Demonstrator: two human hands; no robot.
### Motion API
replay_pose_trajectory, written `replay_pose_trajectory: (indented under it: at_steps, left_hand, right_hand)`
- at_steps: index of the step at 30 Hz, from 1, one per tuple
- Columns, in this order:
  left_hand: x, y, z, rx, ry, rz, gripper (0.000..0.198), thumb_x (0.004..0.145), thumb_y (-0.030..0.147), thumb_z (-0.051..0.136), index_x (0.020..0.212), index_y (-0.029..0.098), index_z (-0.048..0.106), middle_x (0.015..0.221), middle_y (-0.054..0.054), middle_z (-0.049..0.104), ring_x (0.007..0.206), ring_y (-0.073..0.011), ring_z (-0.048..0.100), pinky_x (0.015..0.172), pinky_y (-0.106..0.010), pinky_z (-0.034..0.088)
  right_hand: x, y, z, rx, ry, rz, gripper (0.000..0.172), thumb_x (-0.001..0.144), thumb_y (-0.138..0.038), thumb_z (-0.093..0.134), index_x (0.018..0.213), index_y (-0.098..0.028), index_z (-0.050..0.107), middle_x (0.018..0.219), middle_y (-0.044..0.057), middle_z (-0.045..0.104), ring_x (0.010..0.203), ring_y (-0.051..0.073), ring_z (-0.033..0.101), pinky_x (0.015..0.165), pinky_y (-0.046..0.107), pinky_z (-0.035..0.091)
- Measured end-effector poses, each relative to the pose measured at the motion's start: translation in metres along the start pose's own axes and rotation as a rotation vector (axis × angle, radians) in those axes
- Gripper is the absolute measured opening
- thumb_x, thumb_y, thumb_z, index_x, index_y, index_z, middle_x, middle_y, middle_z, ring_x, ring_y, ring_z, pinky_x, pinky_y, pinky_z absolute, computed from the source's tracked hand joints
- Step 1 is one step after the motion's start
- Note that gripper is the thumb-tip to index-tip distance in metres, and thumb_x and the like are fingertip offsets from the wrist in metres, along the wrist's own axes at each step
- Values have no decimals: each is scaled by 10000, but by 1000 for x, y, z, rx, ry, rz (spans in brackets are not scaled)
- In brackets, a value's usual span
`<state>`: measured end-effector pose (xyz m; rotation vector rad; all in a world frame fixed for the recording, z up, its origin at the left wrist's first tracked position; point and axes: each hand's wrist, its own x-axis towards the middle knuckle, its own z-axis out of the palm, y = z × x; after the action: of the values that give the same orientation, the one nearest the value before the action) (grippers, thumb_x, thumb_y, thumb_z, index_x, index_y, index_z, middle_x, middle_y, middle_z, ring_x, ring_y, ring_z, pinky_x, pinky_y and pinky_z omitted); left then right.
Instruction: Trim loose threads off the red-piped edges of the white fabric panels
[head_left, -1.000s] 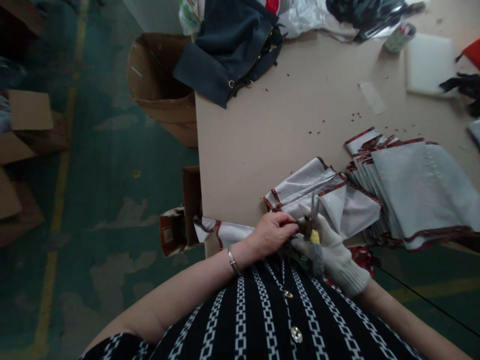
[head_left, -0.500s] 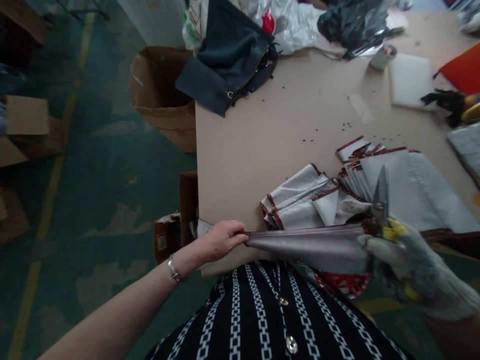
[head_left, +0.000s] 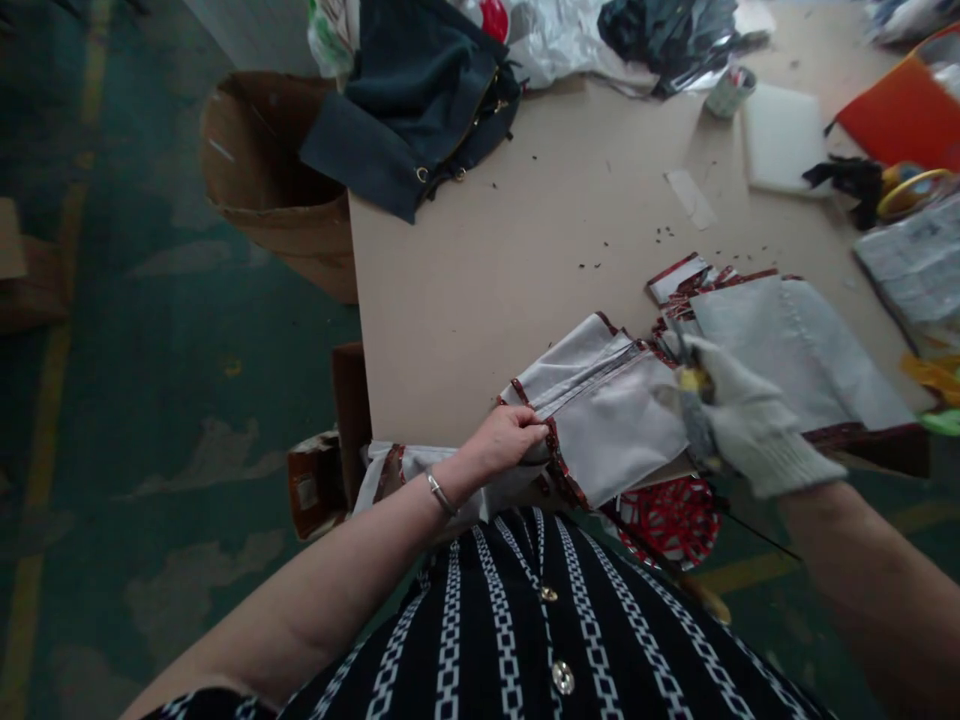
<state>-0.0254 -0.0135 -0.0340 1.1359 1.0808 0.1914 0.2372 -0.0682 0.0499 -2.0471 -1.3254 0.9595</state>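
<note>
My bare left hand, a bracelet at its wrist, pinches the left edge of a light grey fabric piece bordered in dark red-brown trim. The piece lies at the table's front edge, partly over another folded grey piece. In a white work glove, my right hand is closed round scissors with yellow on the handles. Motion blurs the blades, which point away from me beside the fabric's upper right corner. Whether they touch the cloth I cannot tell. Right of them lies a fanned stack of similar grey pieces.
A dark handbag lies at the table's back left, by a tall cardboard box. Toward the back right are a can, a white block and yellow tape. Below the front edge sits a red basket-like object.
The fabric, earlier stretched narrow between both hands, now lies spread flat. My left hand has moved right along the table edge. The scissors have swung left and lower with my right hand.
</note>
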Motion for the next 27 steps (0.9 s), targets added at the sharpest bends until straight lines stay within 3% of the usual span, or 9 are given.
replay_pose_trajectory:
  at_steps: [3, 5, 7, 15, 21, 27]
  left_hand:
    - [-4, -3, 0, -136, 16, -65, 140, 707, 262, 624, 685, 131, 671, 627, 10, 573, 582, -102, 461, 584, -242, 369]
    - [-8, -5, 0, -181, 29, -91, 137, 688, 263, 642, 677, 129, 668, 609, 15, 569, 564, -94, 450, 573, -235, 361]
    - [-9, -6, 1, -220, 40, -108, 131, 673, 261, 650, 673, 130, 664, 599, 19, 571, 553, -90, 449, 565, -230, 358]
    - [-5, -12, 6, -243, 53, -98, 122, 640, 257, 655, 651, 136, 658, 594, 15, 588, 551, -97, 474, 571, -233, 377]
    - [-6, -18, 9, -241, 54, -90, 102, 636, 241, 631, 639, 141, 650, 566, 18, 574, 538, -100, 475, 569, -236, 385]
    - [-8, -18, 12, -273, 57, -105, 101, 633, 222, 626, 645, 131, 669, 591, 6, 608, 551, -100, 502, 572, -223, 399]
  right_hand:
    - [-42, -1, 42, 161, -361, 151, 490, 792, -472, 724, 1222, -247, 658, 824, 20, 676, 665, 211, 622, 589, 338, 537]
    - [-63, 6, 63, 284, -529, 192, 440, 804, -443, 710, 1193, -238, 685, 845, 25, 706, 727, 237, 658, 679, 368, 571]
    - [-75, 15, 75, 364, -614, 217, 397, 821, -435, 701, 1164, -234, 703, 902, 31, 728, 841, 270, 675, 811, 404, 571]
    - [-77, 21, 81, 342, -637, 225, 361, 843, -428, 673, 1131, -214, 713, 877, 57, 726, 857, 293, 672, 857, 439, 542]
    - [-72, 23, 101, 342, -628, 177, 435, 856, -506, 653, 1179, -214, 652, 1054, 56, 712, 959, 279, 641, 894, 410, 523]
    - [-68, 32, 113, 299, -622, 171, 429, 859, -473, 667, 1197, -213, 625, 1052, 29, 700, 966, 256, 637, 896, 385, 508]
